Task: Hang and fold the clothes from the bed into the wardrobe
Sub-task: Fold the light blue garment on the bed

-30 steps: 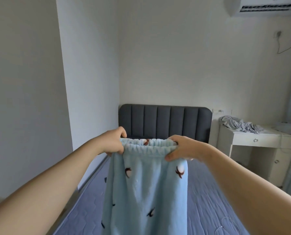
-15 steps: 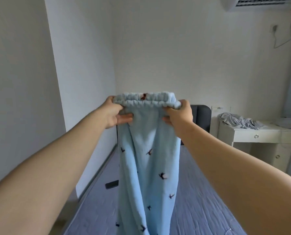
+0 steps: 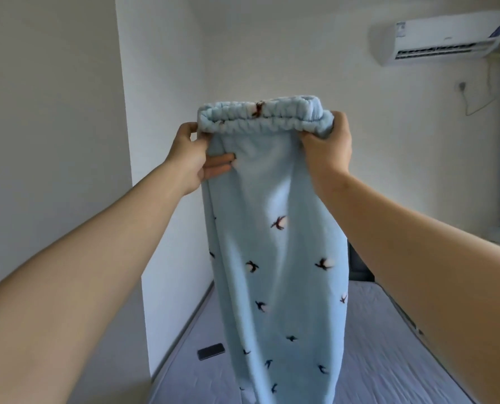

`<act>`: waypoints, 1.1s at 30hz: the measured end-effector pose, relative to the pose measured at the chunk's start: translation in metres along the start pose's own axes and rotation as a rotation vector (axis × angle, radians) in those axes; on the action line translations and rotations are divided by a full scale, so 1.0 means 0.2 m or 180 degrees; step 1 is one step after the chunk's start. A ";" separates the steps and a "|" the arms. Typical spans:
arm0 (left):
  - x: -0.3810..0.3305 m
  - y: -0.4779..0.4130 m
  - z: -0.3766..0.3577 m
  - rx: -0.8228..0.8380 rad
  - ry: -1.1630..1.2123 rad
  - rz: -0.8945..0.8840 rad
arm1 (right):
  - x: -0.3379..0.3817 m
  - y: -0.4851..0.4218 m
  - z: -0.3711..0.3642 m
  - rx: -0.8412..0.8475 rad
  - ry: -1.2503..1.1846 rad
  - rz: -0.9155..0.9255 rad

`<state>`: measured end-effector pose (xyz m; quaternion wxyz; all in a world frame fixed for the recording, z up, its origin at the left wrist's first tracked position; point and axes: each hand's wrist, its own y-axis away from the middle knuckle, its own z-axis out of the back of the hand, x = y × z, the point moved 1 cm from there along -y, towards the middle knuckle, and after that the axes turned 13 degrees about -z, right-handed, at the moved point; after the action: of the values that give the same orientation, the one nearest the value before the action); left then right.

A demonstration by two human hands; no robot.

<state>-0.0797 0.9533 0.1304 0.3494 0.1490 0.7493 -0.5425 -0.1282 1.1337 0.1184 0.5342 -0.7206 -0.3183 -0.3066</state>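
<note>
Fleece pajama pants gripped at both waistband ends by left hand & right hand. Soft, floppy, prob light, so best held there imo.

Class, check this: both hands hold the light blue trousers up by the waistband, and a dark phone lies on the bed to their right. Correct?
No. The head view shows the phone on the bed left of the trousers, not right. The left hand and right hand do hold the waistband.
</note>
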 end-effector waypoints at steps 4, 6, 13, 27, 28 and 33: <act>-0.04 0.07 0.00 0.0037 -0.0218 -0.0035 | 0.05 0.03 0.03 -0.0023 -0.0384 -0.0215; -0.08 0.07 -0.01 -0.0035 -0.0488 -0.0199 | 0.07 0.03 0.06 -0.0138 -0.0591 -0.0329; -0.13 0.00 -0.03 -0.0037 -0.0784 -0.0309 | 0.14 -0.06 0.11 0.0051 -0.0520 -0.0743; 0.56 -0.02 0.20 0.0016 -0.1097 0.0634 | -0.59 -0.03 -0.17 0.0907 -0.0061 -0.2014; 0.51 -0.05 0.20 -0.0024 -0.1059 0.0445 | -0.56 -0.04 -0.19 0.0856 -0.0200 -0.1821; 0.22 -0.10 0.21 -0.0144 -0.0907 -0.0318 | -0.33 -0.04 -0.16 0.0887 -0.0603 -0.1017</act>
<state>-0.1081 0.9007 0.1078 0.4280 0.0252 0.7106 -0.5579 -0.1773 1.0956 0.0792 0.5410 -0.6059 -0.5163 -0.2713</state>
